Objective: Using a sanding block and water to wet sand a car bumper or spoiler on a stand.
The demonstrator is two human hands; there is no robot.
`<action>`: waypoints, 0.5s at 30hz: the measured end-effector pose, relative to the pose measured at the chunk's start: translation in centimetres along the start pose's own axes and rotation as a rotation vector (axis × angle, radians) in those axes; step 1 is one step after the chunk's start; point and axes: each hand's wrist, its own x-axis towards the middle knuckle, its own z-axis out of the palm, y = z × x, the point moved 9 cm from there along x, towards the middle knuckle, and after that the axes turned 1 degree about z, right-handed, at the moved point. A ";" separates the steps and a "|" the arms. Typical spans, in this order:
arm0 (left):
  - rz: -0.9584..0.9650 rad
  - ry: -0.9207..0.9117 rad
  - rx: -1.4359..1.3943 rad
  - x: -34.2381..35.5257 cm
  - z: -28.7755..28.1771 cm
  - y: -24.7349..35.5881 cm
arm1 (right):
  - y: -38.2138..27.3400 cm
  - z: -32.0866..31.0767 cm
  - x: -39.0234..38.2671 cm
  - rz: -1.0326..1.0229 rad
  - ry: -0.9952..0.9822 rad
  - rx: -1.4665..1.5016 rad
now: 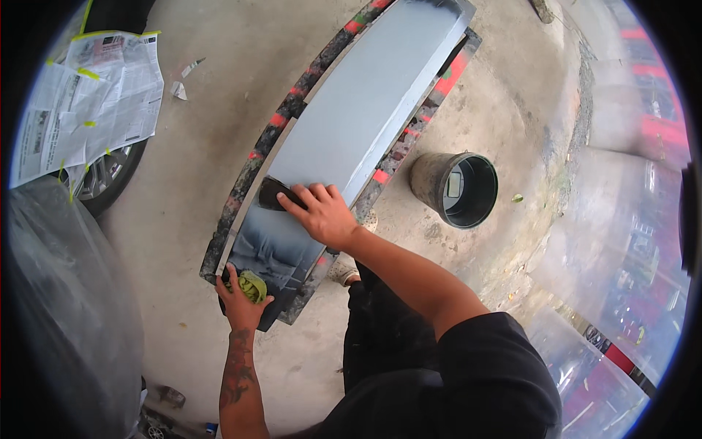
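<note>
A long, curved grey panel (358, 95), which looks like a primed car part, lies on a stand with dark, paint-spattered rails (281, 117). Its near end is black and looks wet. My right hand (327, 218) presses a dark block, seemingly a sanding block (273, 195), flat against the panel where grey meets black. The fingers lie over the block's right side. At the near left corner, my left hand (243, 306) has its fingers curled around a crumpled yellow-green cloth (253, 285), resting on the panel's end.
A black bucket (428, 179) with something pale inside stands on the concrete floor right of the stand. At left are a car wheel (117, 174), taped masking paper (110, 95) and a grey plastic cover (69, 293). Clear plastic sheeting (599, 212) hangs at right. My shoe (341, 273) is beside the stand.
</note>
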 end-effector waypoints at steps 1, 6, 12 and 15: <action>0.010 0.002 -0.009 0.0 -0.2 0.0 | 0.5 0.1 0.3 -0.071 -0.015 0.013; 0.044 0.019 -0.023 0.1 -0.1 -0.3 | 16.7 -4.6 9.9 0.245 0.163 -0.236; 0.020 0.023 -0.030 0.0 -0.2 -0.1 | 11.6 -1.7 9.4 0.308 0.127 -0.138; -0.002 0.003 0.012 -0.2 0.0 -0.2 | 1.2 0.5 4.1 -0.041 -0.008 0.033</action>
